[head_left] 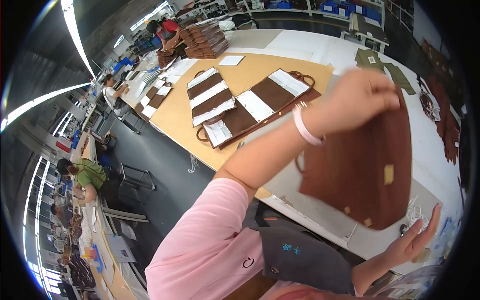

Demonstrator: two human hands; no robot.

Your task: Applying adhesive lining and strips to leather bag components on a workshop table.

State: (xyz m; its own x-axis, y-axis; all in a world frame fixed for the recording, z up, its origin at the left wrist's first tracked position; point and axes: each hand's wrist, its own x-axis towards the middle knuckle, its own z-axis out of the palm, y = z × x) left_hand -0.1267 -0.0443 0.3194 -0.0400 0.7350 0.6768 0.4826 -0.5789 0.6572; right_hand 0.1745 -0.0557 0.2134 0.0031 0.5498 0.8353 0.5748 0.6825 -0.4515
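Observation:
My left hand [370, 97], raised with fingers curled shut on the top of a reddish-brown leather piece [350, 170], holds it up over the table; small pale tabs dot the piece and a strap loop shows at its left. At the lower right, my right hand [410, 240] is open, fingers stretched, apart from the piece and near a coil of white cord [417, 214]. Beyond my left arm lie brown-and-white bag panels with handles [261, 96] on a tan board [175, 120].
Stacked brown pieces [202, 37], olive pieces [370, 60] and dark red pieces [445, 130] sit along the white table [300, 47]. A co-worker in red [170, 29] works at the back; others work at left benches, one in green [90, 172]. A metal stool [140, 175] stands on the floor.

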